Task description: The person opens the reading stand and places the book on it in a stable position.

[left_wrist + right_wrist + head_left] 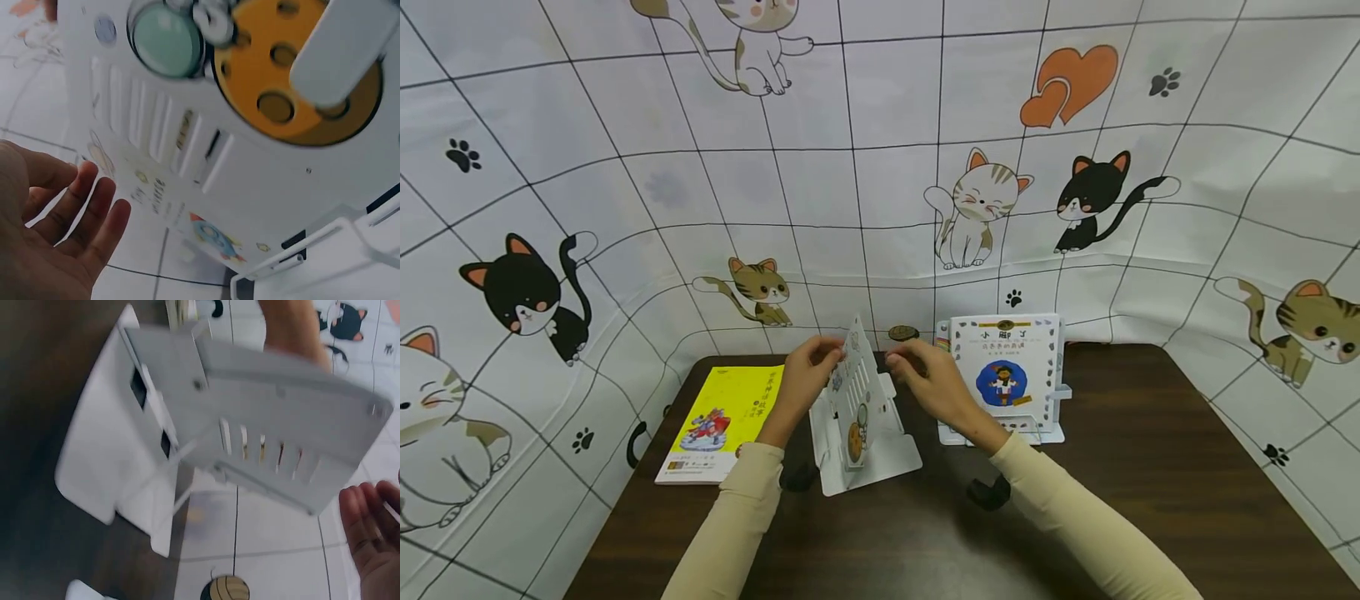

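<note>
A white folding book stand (868,450) stands in the middle of the table, its slotted panel (169,125) raised steeply above a flat base (94,450). Cartoon planets and a rocket decorate the panel's left face; its other face is plain. My left hand (808,375) is at the panel's upper left side, thumb and forefinger close together and the other fingers loosely bent near its edge in the left wrist view. On the opposite side, my right hand (928,379) has loosely bent fingers. The right wrist view shows this hand (372,531) just off the panel's corner, holding nothing.
A yellow book (730,417) lies flat on the left of the dark table (1120,467). To the right, a white book (1000,358) with a blue circle leans on another white stand (1052,435). A cloth printed with cats hangs behind the table.
</note>
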Available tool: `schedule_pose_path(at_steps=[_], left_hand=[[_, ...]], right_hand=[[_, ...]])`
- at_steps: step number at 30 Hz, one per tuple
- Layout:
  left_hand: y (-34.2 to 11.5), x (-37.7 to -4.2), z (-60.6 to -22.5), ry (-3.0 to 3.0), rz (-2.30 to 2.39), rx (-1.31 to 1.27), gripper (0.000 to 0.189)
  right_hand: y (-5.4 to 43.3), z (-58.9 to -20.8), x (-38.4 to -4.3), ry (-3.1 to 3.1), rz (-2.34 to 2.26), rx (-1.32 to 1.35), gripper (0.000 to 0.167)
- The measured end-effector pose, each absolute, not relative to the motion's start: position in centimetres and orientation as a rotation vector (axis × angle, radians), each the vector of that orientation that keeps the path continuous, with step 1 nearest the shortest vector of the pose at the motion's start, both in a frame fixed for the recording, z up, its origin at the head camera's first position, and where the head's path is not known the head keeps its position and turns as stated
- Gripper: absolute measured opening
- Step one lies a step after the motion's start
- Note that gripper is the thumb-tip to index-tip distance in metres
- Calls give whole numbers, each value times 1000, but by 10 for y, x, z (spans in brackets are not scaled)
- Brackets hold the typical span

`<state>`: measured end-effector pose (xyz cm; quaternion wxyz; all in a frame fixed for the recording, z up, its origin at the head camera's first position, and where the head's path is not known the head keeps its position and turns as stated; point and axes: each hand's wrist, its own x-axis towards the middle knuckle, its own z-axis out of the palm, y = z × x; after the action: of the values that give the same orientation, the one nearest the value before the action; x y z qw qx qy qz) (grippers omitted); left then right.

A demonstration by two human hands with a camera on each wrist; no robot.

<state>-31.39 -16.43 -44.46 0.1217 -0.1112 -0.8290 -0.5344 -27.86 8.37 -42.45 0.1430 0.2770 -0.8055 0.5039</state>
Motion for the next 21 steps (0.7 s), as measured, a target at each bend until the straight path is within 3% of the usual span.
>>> schedule_pose_path(at_steps=[12,21], left_hand=[[-165,-342,-457,-2549,-1652,-313,46],[-170,-350,-464,-2679,-1655,-423,56]], right_hand=[[76,-449,-232,-2474,1610,663,41],[65,-461,-222,-2458,1613,653,23]])
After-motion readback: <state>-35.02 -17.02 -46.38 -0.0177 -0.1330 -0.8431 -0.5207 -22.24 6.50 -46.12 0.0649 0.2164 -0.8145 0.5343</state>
